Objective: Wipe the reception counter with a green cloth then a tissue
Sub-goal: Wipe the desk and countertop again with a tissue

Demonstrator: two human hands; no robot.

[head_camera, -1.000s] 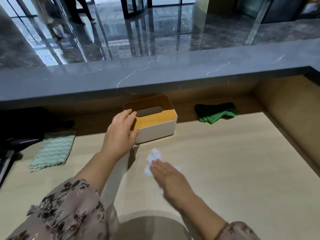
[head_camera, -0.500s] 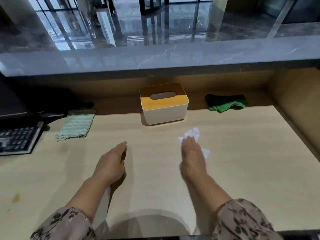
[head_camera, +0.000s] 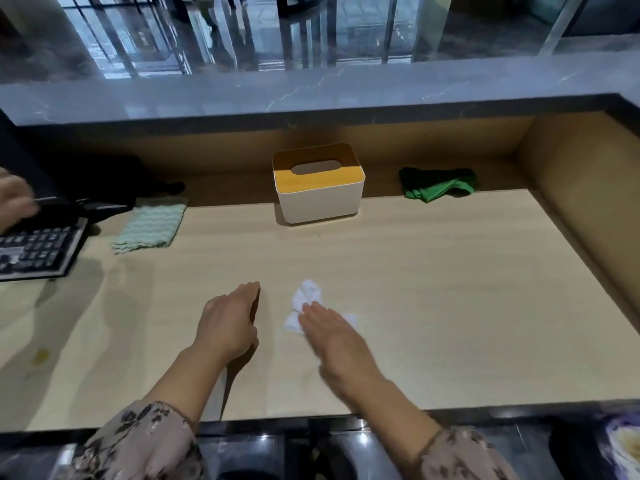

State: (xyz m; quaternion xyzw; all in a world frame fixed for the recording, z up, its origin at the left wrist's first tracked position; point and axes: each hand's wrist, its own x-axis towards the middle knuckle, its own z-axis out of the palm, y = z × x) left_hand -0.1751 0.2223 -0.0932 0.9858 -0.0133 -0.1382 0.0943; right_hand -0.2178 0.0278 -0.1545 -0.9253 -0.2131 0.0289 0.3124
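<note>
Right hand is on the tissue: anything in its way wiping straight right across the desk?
Nothing visible. The right hand presses the tissue on the desk; the wood to its right shows nothing up to the side wall. The tissue box and green cloth lie farther back, off that line.

Pretty soft, even light on the wooden desk point(head_camera: 433, 278). The brightest bit is up top, where the shiny floor point(head_camera: 242, 46) throws back streaky window glare, and the marble ledge point(head_camera: 311, 95) has a pale sheen. The recess under it is dim, so the green cloth point(head_camera: 438, 190) sits half in shadow. Soft shadow beside the left hand point(head_camera: 227, 323). Fisheye bends the edges, and someone else's hand point(head_camera: 14, 199) at far left is smeared with blur.
</note>
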